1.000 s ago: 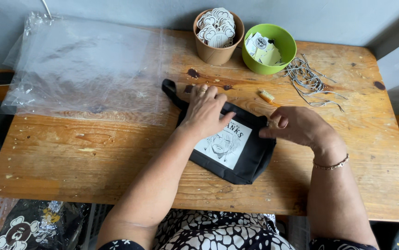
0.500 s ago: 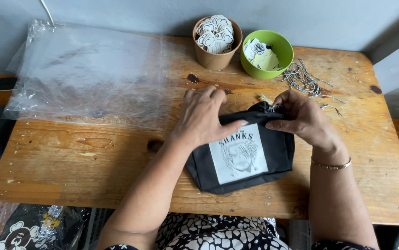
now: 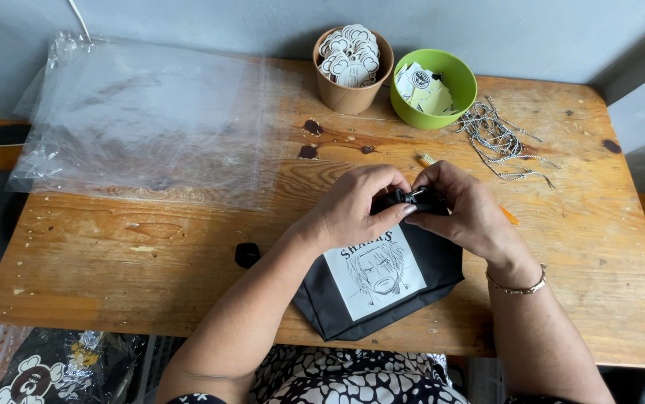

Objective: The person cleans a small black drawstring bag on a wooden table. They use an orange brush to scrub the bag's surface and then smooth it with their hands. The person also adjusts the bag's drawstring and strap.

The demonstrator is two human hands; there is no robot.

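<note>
Surface: worn wooden table (image 3: 150,254), set against a grey wall; dark stains are seen near its far middle.
Pouch: a small black fabric pouch (image 3: 382,288) with a white printed panel is laid at the near edge, just in front of the person, its top raised toward the hands.
Left hand: the left hand (image 3: 356,209) is curled over the top of the pouch, thumb and fingers pinched on a small black part there; probably the cloth is steadied in this way.
Right hand: the right hand (image 3: 468,213) is closed on the same black part from the other side; the fingertips of both hands are nearly touching. What exactly is pinched cannot be told.
Plastic bags: clear plastic bags (image 3: 143,123) are spread flat at the far left, well apart from the hands.
Containers: a brown cup of round tags (image 3: 352,63) and a green bowl of paper cards (image 3: 435,86) are kept side by side at the far edge, within reach.
Cords: striped cords (image 3: 498,138) are piled beside the bowl.
Wrist: a thin bracelet (image 3: 517,286) is worn on the right.
</note>
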